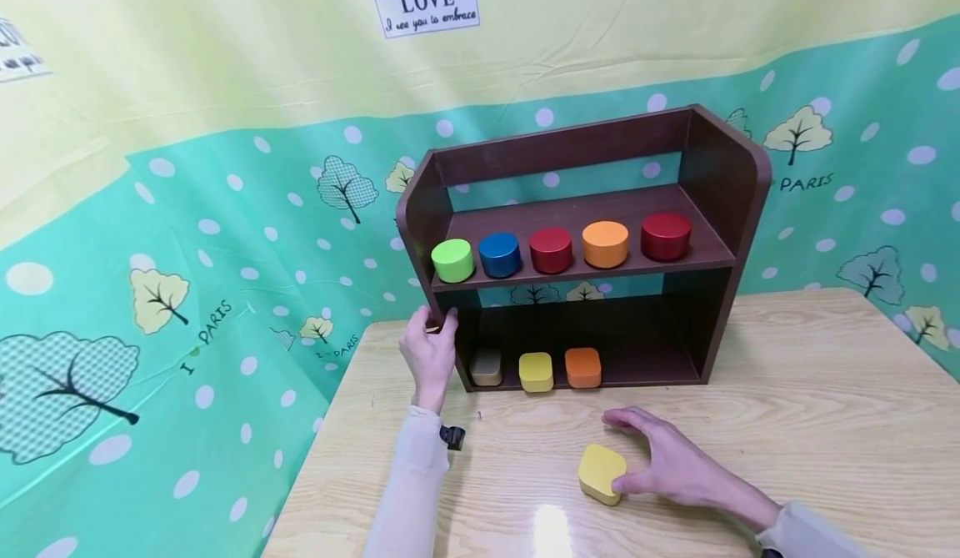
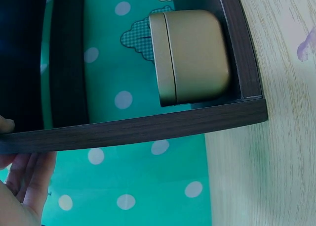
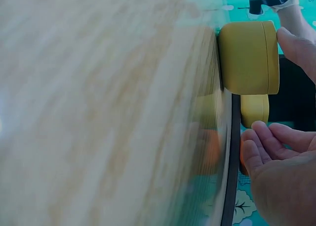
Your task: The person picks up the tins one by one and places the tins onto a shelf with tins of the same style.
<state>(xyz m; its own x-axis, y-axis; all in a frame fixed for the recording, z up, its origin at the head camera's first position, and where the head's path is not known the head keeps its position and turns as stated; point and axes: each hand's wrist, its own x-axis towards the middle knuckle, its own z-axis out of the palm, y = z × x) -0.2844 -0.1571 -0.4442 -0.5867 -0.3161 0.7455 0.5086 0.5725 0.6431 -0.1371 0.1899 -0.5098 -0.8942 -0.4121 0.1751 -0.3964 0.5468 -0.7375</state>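
Note:
A dark brown two-tier shelf (image 1: 562, 273) stands on the table. My left hand (image 1: 429, 349) grips its left side panel (image 2: 133, 129), thumb on the inner side and fingers on the outer side. A yellow square tin (image 1: 602, 473) with rounded corners lies on the table before the shelf. Around its right side is my right hand (image 1: 667, 462), fingers spread; the thumb is at the tin's edge, the other fingers apart from it. On the lower tier, from the left, sit a gold tin (image 2: 197, 58), another yellow tin (image 1: 536, 373) and an orange tin (image 1: 583, 368).
Several round tins line the upper tier: light green (image 1: 453, 260), blue (image 1: 500, 255), red (image 1: 551, 250), orange (image 1: 605, 244) and a second red one (image 1: 666, 237). A patterned cloth (image 1: 255, 208) hangs behind the wooden table (image 1: 840, 391).

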